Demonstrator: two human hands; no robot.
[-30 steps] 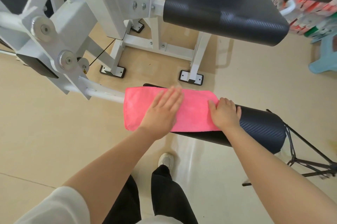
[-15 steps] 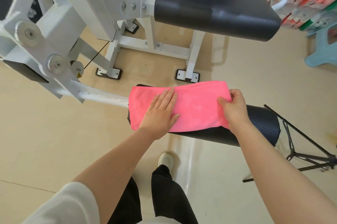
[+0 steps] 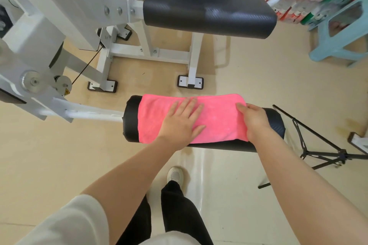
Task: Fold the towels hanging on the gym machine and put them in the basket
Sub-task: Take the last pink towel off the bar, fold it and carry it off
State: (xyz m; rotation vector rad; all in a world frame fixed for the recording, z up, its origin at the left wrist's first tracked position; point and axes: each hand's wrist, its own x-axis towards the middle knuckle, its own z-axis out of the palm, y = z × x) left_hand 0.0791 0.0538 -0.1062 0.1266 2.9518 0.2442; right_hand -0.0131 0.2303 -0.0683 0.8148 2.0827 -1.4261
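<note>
1. Beige gym floor [image 3: 249, 77] underneath, with a white weight-machine frame [image 3: 83, 11] and its black seat pad [image 3: 209, 9] beyond; a turquoise plastic stool [image 3: 338, 45] at the right edge, a black tripod [image 3: 318, 145] lower right.
2. Pink towel [image 3: 217, 117], already folded into a long band, draped over the black roller pad [image 3: 274, 123] at the end of the machine's white lever arm [image 3: 89, 114].
3. Left hand [image 3: 182, 123] laid flat on the towel's left half, fingers straight and spread, pressing rather than gripping.
4. Right hand [image 3: 253, 121] at the towel's right end, thumb on top and fingers seeming to curl around the short edge: a narrow hold on cloth, though the fingertips themselves are hidden.
5. Compared with a second ago: right hand then resting knuckles-up on the end, now turned to take hold of that end; towel shifted rightward along the roller, leaving the roller's left cap bare; left hand moved little.
6. Likely meaning: smoothing finished, next fold set up, probably right end carried over toward the left with the flat palm as anchor.
7. No basket in view, so folding not done and placing not begun; no other towels visible either.
</note>
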